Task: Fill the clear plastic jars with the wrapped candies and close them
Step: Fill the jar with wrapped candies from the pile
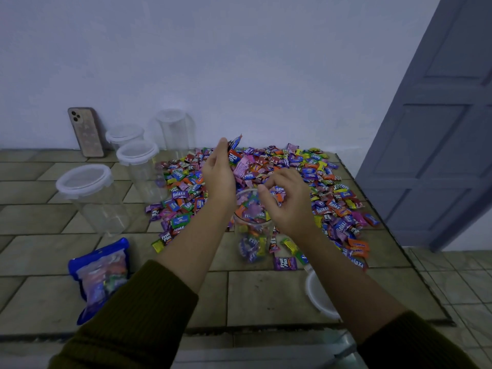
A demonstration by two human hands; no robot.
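**Operator:** State where the open jar point(253, 235) lies relative to the hands.

**Reference:** It stands upright on the table point(266, 294), at the near edge of the candy pile point(319, 182); its long axis is vertical; its mouth faces up, uncovered; it is partly filled, though the exact level is hard to read through the wall.

**Operator:** State the condition of each hand.

**Reference:** The left hand point(219, 171) curls round a handful of candies point(239, 158), wrappers protruding past the fingertips; it sits above the mouth, just beyond its left rim. The right hand point(288, 201) hovers over the right side of the mouth, fingers loosely curled, thumb near the index finger; whether it pinches a candy cannot be determined.

**Operator:** Which relation governs the coming move?

**Reference:** The mouth lies below the left hand's load and slightly toward the person; release probably requires that hand to shift rightward and inward over the opening. The right hand is nearer the mouth. The lid point(318, 294) lies on the table beneath the right forearm, nearer that hand; the closed jars point(93, 198) stand well apart, to the left.
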